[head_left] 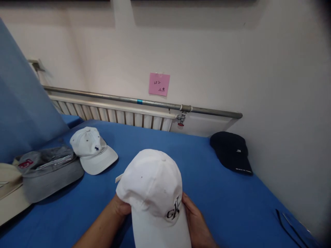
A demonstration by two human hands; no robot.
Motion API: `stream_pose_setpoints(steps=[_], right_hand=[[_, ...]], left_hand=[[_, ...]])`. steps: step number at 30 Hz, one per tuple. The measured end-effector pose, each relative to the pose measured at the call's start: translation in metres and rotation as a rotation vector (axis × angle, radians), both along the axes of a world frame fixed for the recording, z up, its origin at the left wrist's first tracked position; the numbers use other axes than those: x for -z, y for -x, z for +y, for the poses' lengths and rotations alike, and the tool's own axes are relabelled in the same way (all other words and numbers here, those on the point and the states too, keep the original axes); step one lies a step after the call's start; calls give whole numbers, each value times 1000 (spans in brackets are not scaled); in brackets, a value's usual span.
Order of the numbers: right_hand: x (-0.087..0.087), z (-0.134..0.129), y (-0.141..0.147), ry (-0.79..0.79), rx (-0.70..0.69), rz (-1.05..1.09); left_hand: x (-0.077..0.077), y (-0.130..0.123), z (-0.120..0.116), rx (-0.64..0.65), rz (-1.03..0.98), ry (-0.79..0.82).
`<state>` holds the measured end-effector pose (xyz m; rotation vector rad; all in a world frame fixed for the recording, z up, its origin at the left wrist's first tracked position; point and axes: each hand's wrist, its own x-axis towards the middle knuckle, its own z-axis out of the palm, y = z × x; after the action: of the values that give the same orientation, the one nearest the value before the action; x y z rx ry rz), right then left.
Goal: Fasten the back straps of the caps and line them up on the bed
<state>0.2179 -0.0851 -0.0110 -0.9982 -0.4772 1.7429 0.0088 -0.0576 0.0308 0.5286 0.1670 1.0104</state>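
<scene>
A white baseball cap (pixel 152 186) with a black monogram on its front is held up between my two hands, its brim toward me. My left hand (pixel 121 206) grips the cap's left lower edge, with the fingertips hidden under it. On the other side my right hand (pixel 193 217) is closed on the edge near the brim; most of its fingers are behind the cap. A strap end sticks out at the cap's left. Below the cap lies a blue-covered table (pixel 191 144).
Left on the table are a white cap (pixel 89 144) with a small dark emblem, a grey cap (pixel 51 175) and a beige cap (pixel 12 193). A dark navy cap (pixel 230 150) lies at the right, by the wall. Thin dark-framed glasses (pixel 289 225) are near the right edge. Behind runs a radiator (pixel 129 115).
</scene>
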Motion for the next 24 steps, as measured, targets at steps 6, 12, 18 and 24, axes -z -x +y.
stream_pose_setpoints(steps=[6, 12, 18, 24], right_hand=[[-19, 4, 4, 172, -61, 187], [-24, 9, -2, 219, -75, 219], [-25, 12, -6, 200, -118, 171], [-9, 13, -13, 23, 11, -8]], left_hand=[[5, -7, 9, -44, 89, 76], [6, -6, 13, -206, 102, 144], [1, -4, 12, -79, -77, 54], [4, -3, 11, -89, 18, 77]])
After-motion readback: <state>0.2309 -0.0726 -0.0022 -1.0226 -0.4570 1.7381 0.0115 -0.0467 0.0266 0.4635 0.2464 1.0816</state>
